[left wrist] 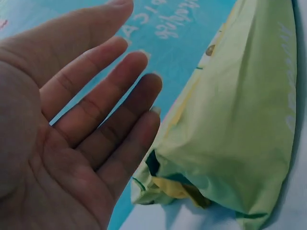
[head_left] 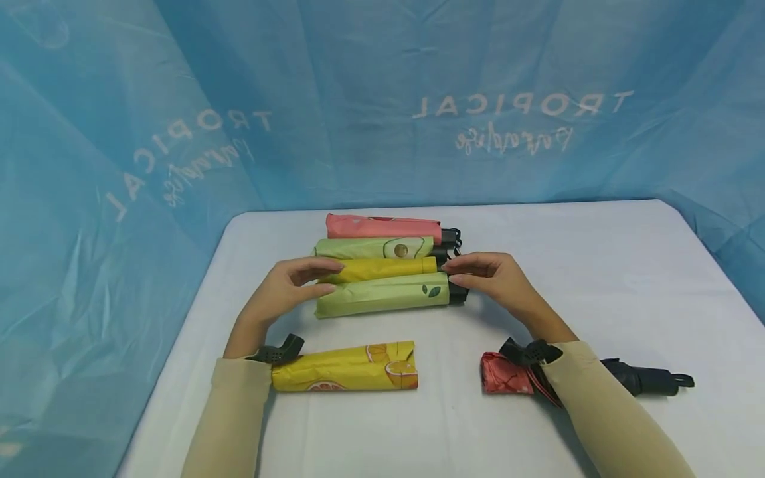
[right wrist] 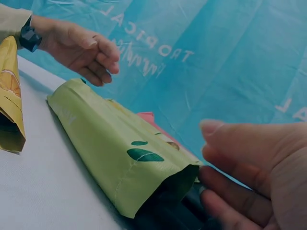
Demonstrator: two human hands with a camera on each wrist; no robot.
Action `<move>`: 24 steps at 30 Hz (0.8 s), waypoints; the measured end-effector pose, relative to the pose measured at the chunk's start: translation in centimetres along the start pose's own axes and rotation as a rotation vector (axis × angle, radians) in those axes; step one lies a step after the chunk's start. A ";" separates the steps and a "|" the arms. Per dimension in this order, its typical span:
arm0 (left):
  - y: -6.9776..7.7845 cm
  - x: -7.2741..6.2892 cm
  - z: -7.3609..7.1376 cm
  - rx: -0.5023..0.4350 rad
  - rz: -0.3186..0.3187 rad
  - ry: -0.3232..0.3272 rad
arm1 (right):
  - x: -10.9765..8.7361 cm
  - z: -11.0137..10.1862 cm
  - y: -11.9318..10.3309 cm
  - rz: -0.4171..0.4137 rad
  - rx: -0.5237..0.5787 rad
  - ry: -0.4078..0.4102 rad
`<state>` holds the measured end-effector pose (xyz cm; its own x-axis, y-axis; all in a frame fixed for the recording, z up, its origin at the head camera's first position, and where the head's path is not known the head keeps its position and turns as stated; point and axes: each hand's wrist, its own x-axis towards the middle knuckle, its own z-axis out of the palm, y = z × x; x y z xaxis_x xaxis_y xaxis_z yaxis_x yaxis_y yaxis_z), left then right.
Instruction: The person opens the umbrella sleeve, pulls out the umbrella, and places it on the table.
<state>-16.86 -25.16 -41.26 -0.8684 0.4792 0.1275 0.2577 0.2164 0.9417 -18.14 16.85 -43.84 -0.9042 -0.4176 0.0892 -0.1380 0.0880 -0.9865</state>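
Observation:
Four folded umbrellas in sleeves lie stacked side by side: a pink umbrella, an avocado-print green umbrella, a yellow umbrella and a light green umbrella nearest me. My left hand hovers by the left ends of the yellow and light green ones, its fingers loosely bent and apart from the cloth in the left wrist view. At the black handle ends, my right hand has relaxed fingers; whether its fingertips touch, I cannot tell. Green leaves mark the near sleeve.
In front lies a yellow citrus-print sleeve, its right end hanging open. Red folded fabric and a black umbrella handle lie partly beneath my right forearm. Blue sheeting stands behind the white table.

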 end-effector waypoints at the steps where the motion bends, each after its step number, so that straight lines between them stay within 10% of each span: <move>1: -0.1 0.0 0.0 -0.005 -0.006 0.000 | 0.1 0.0 0.1 0.003 -0.010 0.000; 24: -2.2 0.1 0.3 0.021 -0.112 -0.135 | 0.6 0.3 1.2 0.142 -0.230 -0.119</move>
<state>-17.37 -25.35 -43.41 -0.8279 0.5605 -0.0221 0.1724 0.2918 0.9408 -18.69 16.47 -44.97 -0.8691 -0.4887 -0.0772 -0.1142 0.3500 -0.9297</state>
